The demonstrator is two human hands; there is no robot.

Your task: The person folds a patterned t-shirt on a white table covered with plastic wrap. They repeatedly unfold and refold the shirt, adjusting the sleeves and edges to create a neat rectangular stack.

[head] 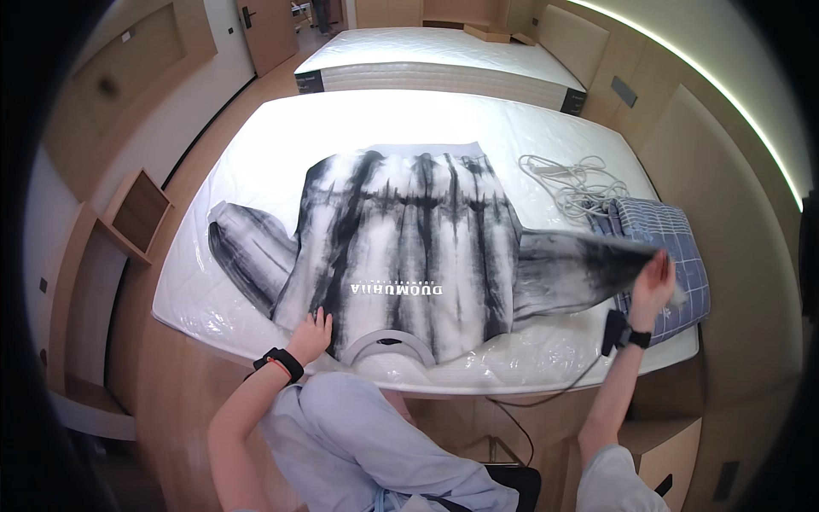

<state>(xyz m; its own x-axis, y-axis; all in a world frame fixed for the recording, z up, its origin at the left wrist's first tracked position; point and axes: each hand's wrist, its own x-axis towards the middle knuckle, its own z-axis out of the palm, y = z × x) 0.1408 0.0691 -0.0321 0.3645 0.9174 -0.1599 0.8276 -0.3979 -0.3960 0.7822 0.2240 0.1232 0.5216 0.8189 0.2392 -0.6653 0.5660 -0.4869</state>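
A grey, black and white tie-dye long-sleeved sweatshirt (409, 237) lies spread on a plastic-wrapped mattress (243, 147), its neckline towards me and white lettering on its chest. My right hand (655, 281) grips the cuff end of the sleeve on the right and holds that sleeve stretched out, partly above a folded blue checked cloth (672, 237). My left hand (311, 336) rests with fingers spread on the shoulder area, left of the collar, holding nothing. The other sleeve (253, 256) lies bent on the mattress at the left.
A coiled pale cord (572, 182) lies beside the checked cloth. Behind is a second mattress (441, 54) with cardboard (489, 32) on it. A wooden shelf unit (137, 214) stands left, a wooden cabinet (668, 448) lower right. A dark cable (531, 403) hangs near my right arm.
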